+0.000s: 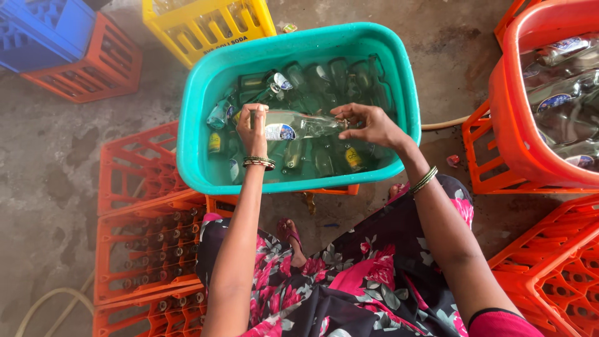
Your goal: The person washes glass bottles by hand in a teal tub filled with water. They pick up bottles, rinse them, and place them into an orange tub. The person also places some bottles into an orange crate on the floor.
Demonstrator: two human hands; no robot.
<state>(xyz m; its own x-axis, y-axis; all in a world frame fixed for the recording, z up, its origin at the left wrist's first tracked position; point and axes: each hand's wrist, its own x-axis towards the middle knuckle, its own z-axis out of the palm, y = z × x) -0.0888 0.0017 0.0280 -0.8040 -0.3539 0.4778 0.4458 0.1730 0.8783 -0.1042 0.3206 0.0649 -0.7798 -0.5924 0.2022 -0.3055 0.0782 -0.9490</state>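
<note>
A clear glass bottle (298, 125) with a blue and white label lies sideways above a teal tub (198, 109). My left hand (253, 128) grips the bottle's base end. My right hand (369, 126) pinches its neck end. The tub holds water and several more glass bottles (324, 78), some with yellow labels, lying under the held one.
An orange tub (515, 118) with more bottles stands at the right on orange crates. Orange crates (146, 243) at the left hold bottles upright. A yellow crate (206, 25), a blue crate (43, 25) and a hose (444, 123) lie on the wet concrete floor.
</note>
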